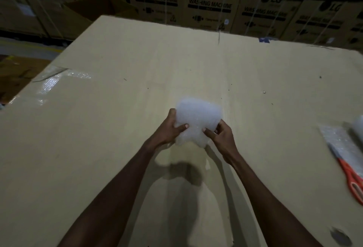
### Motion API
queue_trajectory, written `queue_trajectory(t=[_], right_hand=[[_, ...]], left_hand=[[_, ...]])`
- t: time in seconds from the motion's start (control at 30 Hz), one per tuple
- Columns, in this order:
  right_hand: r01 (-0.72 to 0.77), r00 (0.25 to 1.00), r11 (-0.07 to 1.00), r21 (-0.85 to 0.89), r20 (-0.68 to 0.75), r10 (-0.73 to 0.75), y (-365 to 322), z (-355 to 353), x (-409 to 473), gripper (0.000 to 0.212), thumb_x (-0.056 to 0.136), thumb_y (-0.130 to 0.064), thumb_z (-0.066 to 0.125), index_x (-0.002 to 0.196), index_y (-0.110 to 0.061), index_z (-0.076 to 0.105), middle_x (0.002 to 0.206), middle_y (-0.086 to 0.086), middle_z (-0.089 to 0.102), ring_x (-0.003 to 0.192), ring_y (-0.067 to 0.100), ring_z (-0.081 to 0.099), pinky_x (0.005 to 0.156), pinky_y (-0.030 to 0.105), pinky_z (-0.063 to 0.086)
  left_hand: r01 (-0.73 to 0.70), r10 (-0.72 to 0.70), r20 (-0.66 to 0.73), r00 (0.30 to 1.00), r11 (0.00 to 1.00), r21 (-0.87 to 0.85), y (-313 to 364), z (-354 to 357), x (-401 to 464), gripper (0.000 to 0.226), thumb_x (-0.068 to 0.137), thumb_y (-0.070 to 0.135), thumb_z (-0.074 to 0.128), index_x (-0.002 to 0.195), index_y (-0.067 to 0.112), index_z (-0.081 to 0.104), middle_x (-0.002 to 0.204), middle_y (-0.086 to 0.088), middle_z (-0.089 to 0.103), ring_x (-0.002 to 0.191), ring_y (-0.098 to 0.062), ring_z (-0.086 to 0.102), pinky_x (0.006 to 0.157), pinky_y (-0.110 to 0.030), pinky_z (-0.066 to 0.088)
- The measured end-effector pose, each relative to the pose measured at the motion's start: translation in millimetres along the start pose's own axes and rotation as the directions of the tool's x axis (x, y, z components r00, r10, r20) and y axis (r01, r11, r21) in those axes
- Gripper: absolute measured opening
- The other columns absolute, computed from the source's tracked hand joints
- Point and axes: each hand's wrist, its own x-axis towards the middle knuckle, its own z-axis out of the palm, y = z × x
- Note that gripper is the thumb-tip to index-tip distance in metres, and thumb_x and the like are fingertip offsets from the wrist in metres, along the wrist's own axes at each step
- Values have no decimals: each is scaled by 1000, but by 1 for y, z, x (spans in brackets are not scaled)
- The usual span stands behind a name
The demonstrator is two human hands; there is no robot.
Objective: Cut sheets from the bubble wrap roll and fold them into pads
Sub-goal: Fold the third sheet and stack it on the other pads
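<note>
Table [117, 128]: broad cardboard top; scissors [351, 178] at right edge.
Pad [197, 122]: folded bubble wrap, held above table centre; likely light, soft, springy, so it may unfold unless gripped at its edges.
Left hand [169, 128]: fingers curled on the pad's left edge.
Right hand [222, 134]: pinching its right edge.

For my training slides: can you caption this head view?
Both hands, left hand and right hand, grip a folded bubble wrap pad above the cardboard surface; orange scissors lie aside.
</note>
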Motion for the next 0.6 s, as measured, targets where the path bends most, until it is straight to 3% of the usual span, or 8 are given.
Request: queue_trajectory(t=[0.07, 0.17, 0.23, 0.33, 0.4, 0.5, 0.6], right_hand=[[-68, 998, 994, 88, -11, 69, -5, -1, 2, 39, 89, -6, 74, 125, -10, 61, 117, 8, 72, 103, 22, 72, 83, 38, 60], [-195, 979, 973, 125, -43, 202, -10, 4, 3, 42, 86, -13, 78, 124, -9, 60, 105, 12, 75, 92, 26, 75, 72, 38, 62], [-286, 951, 955, 74, -98, 292, -3, 12, 2, 45, 83, -17, 81, 122, -8, 60, 102, 13, 75, 85, 28, 75, 69, 43, 63], [-346, 931, 931, -116, -166, 325, 13, 26, -4, 54, 80, -25, 83, 126, -10, 58, 109, 12, 70, 86, 29, 72, 70, 49, 63], [-302, 948, 916, -266, -189, 258, 21, 31, -6, 59, 79, -32, 83, 128, -10, 58, 110, 11, 69, 90, 25, 70, 76, 47, 62], [-232, 968, 864, -447, -188, 163, 19, 31, -9, 63, 81, -36, 81, 131, -8, 56, 113, 7, 67, 93, 22, 65, 85, 37, 56], [-74, 995, 780, -621, -101, 14, 19, 31, -15, 68, 87, -41, 73, 139, -5, 49, 135, 13, 56, 109, 28, 63, 87, 30, 45]], left_hand=[[93, -96, -57, 994, 994, -56, 5, -6, -1, 60, 86, 20, 76, 128, 18, 33, 114, 2, 58, 99, -10, 62, 79, -21, 54], [184, -191, -123, 974, 981, -65, 5, -15, -6, 72, 79, 30, 83, 130, 23, 33, 107, -4, 62, 93, -17, 65, 84, -39, 57], [245, -234, -188, 954, 969, 38, -3, -15, -13, 80, 75, 39, 85, 132, 23, 30, 112, -8, 61, 96, -23, 65, 86, -45, 55], [303, -252, -200, 947, 907, 292, -14, -4, -27, 85, 80, 46, 78, 140, 20, 23, 122, -11, 61, 101, -30, 64, 81, -37, 50], [253, -163, -233, 959, 866, 432, -19, 4, -36, 84, 84, 48, 72, 145, 21, 22, 132, -9, 56, 109, -30, 61, 81, -37, 47], [92, 94, -253, 963, 768, 634, -26, 6, -42, 82, 88, 48, 66, 153, 18, 25, 148, -10, 37, 126, -30, 46, 89, -46, 46], [-90, 238, -53, 970, 552, 829, -34, 0, -36, 74, 93, 45, 58, 156, 22, 25, 162, -10, 24, 144, -35, 30, 104, -58, 37]])
